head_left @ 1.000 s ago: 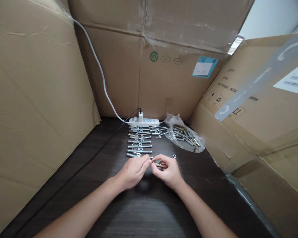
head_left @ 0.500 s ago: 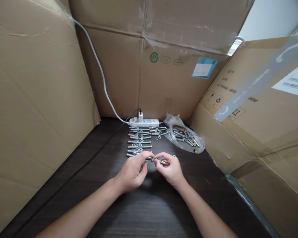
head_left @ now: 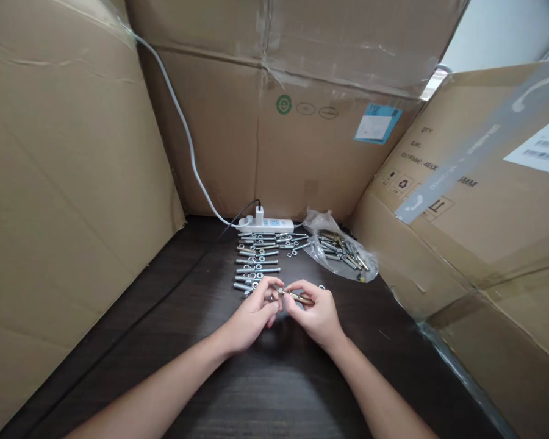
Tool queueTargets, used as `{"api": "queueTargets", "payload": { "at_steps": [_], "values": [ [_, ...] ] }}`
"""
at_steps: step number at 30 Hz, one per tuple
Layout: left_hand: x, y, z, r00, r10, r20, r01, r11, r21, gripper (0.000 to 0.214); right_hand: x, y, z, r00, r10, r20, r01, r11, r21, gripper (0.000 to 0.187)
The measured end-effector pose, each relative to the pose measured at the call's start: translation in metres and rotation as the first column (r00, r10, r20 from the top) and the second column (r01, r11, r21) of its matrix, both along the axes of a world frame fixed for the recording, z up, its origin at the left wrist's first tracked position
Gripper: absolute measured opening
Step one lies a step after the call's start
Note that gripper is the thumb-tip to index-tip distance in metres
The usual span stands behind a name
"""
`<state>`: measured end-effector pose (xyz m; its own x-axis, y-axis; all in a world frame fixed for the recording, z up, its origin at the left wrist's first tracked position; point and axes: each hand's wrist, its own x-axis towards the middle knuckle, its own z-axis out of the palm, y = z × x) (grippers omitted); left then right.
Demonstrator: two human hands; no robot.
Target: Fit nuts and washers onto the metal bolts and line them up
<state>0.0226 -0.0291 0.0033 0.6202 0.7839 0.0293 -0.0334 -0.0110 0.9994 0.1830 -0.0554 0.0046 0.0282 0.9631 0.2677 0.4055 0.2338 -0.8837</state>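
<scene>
A brass-coloured expansion bolt (head_left: 302, 298) lies pinched between the thumb and fingers of my right hand (head_left: 318, 311), its end pointing left. At that left end sits a hex nut (head_left: 280, 292). My left hand (head_left: 255, 314) is closed, with its fingertips at the nut. A small ring shows by the left fingers, partly hidden by them. Just beyond the left hand are rows of silver bolts (head_left: 256, 270) with washers and nuts laid beside them. One more washer (head_left: 321, 287) peeks out behind the right hand.
A clear plastic bag (head_left: 368, 273) of bolts lies at the back right. Behind the rows stands a white power strip (head_left: 279, 224) with a plugged-in adapter. A black cable (head_left: 183, 277) crosses the dark table on the left. Cardboard boxes (head_left: 219, 140) wall in the back and both sides.
The left fingers have shifted slightly around the nut, with the thumb now lower. More of the nut shows. The right hand keeps its pinch on the bolt.
</scene>
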Motion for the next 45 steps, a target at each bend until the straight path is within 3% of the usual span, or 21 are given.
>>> {"api": "queueTargets", "payload": {
  "at_steps": [8,12,14,17,19,21,24,26,31,37,41,43,45],
  "values": [
    [0.001,0.003,-0.004,1.000,-0.001,0.005,0.001,1.000,-0.008,0.022,0.002,0.002,-0.007,0.997,0.027,0.076,-0.027,1.000,-0.006,0.017],
    [0.002,0.008,-0.005,0.999,0.018,-0.032,-0.023,0.989,-0.144,0.029,0.002,0.002,-0.007,0.993,0.028,0.118,-0.028,1.000,0.005,0.017],
    [0.001,0.009,-0.004,0.999,0.020,-0.030,-0.027,0.960,-0.277,0.027,0.003,0.002,-0.005,0.993,0.014,0.113,-0.015,1.000,0.011,0.017],
    [-0.002,0.010,0.002,0.997,-0.046,0.068,0.073,0.869,-0.489,0.022,0.006,0.002,-0.002,0.997,-0.054,0.054,0.051,0.997,0.061,0.020],
    [-0.004,0.010,0.004,0.987,-0.084,0.138,0.149,0.802,-0.579,0.021,0.006,0.001,0.000,0.992,-0.130,-0.004,0.129,0.985,0.112,0.024],
    [-0.004,0.009,0.004,0.986,-0.086,0.142,0.156,0.767,-0.622,0.023,0.003,0.000,0.000,0.992,-0.125,0.011,0.122,0.982,0.146,0.025],
    [-0.003,0.009,0.001,0.995,-0.028,0.094,0.082,0.754,-0.651,0.028,-0.004,-0.003,-0.001,0.979,0.036,0.199,-0.064,0.989,0.136,0.024],
    [-0.002,0.009,0.000,0.996,0.001,0.088,0.058,0.750,-0.659,0.029,-0.007,-0.003,-0.002,0.958,0.082,0.274,-0.117,0.986,0.114,0.023],
    [-0.003,0.010,-0.001,0.995,-0.006,0.101,0.072,0.750,-0.657,0.028,-0.004,0.000,-0.007,0.974,0.066,0.217,-0.087,0.992,0.089,0.024],
    [-0.004,0.010,0.001,0.985,-0.054,0.161,0.143,0.780,-0.610,0.024,0.008,0.005,-0.004,1.000,0.000,-0.023,0.001,0.998,0.067,0.028],
    [-0.003,0.009,0.001,0.984,-0.066,0.168,0.153,0.797,-0.584,0.022,0.007,0.002,0.000,0.984,-0.116,-0.137,0.131,0.986,0.104,0.031],
    [-0.003,0.009,0.000,0.983,-0.065,0.169,0.153,0.798,-0.583,0.024,0.004,0.001,-0.001,0.986,-0.127,-0.106,0.139,0.983,0.116,0.031],
    [-0.003,0.010,-0.002,0.987,-0.041,0.158,0.128,0.793,-0.596,0.027,0.000,0.001,-0.005,1.000,-0.026,-0.001,0.026,0.996,0.089,0.030]
  ]
}}
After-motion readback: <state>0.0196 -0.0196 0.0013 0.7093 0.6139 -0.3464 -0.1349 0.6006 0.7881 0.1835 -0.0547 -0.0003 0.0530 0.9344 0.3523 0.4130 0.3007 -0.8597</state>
